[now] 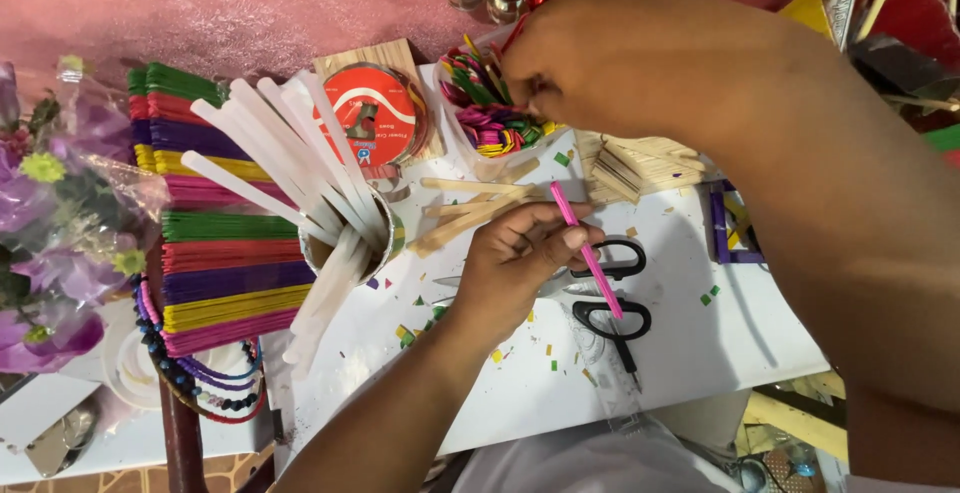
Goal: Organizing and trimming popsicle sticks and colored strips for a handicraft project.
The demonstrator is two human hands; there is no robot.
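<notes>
Left hand (515, 258) pinching thin pink wooden stick (588, 251) between thumb and fingers, stick slanting down over black-handled scissors (612, 293) on white board (690, 353). Right hand (640, 58) reaching into clear container of coloured sticks (490, 113), fingertips hidden; grip there impossible to tell. Nearby: cup of white glue sticks (350, 223), stacked coloured craft sticks (225, 243).

My right hand (640, 53) covers most of the cup of coloured sticks (495, 118); its fingers are hidden, and the scissors (610, 298) lie partly under my left hand (520, 263)
</notes>
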